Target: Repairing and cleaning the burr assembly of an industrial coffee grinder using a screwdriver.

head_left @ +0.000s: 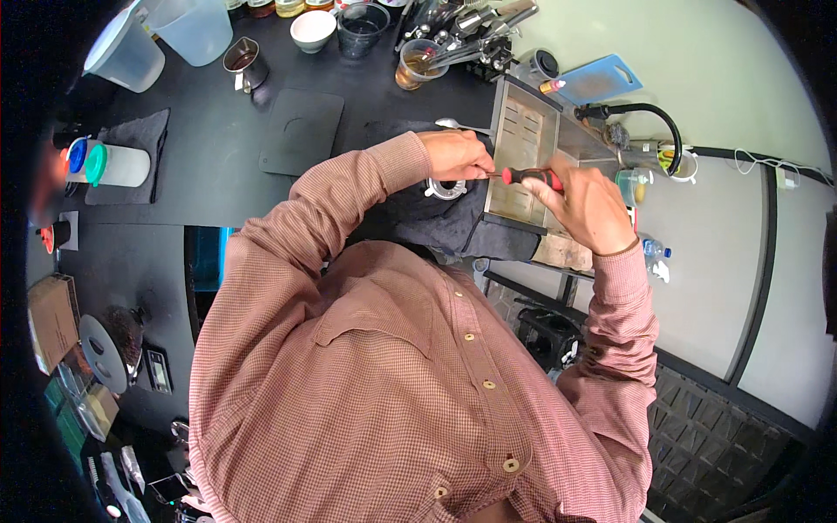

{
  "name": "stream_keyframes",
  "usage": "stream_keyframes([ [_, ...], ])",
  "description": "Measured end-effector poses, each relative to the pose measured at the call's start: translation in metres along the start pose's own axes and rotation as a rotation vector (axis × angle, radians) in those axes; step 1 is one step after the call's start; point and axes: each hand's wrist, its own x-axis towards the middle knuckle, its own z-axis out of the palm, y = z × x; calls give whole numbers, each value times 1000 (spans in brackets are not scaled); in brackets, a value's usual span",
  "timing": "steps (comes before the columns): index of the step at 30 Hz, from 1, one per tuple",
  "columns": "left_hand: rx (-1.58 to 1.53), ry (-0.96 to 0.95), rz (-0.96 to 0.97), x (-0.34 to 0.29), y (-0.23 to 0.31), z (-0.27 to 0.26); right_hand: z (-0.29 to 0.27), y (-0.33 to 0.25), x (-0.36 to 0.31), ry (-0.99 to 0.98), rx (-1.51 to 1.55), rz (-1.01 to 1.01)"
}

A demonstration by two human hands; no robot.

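Note:
My right hand (595, 207) is wrapped round the red and black handle of a screwdriver (523, 177), whose shaft points left. At the shaft's tip, the fingers of my left hand (458, 157) are pinched together. What lies between them is too small to make out. Just below my left hand a round metal ring-shaped part (446, 189) sits on a dark cloth (449, 228), partly covered by the hand. A spoon (450, 124) lies behind my left hand. Both hands are over the near left side of a metal sink (499, 196).
A black curved faucet (671, 131) stands right of the sink. Behind are a tub of utensils (418, 65), a white bowl (313, 31) and a metal pitcher (245, 64). A black mat (302, 131) lies on the dark counter (209, 157). Lidded containers (118, 166) stand far left.

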Motion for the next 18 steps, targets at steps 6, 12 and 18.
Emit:
stream_keyframes([
  [6, -58, 62, -17, -3, 5, -2, 2, 1, 2, 71, 94, -57],
  [12, -40, 24, -52, 0, 14, -2, -3, -4, 8, -144, -49, 141],
  [18, 13, -53, -39, 4, 16, -11, -4, -2, 4, -1, 97, -75],
])
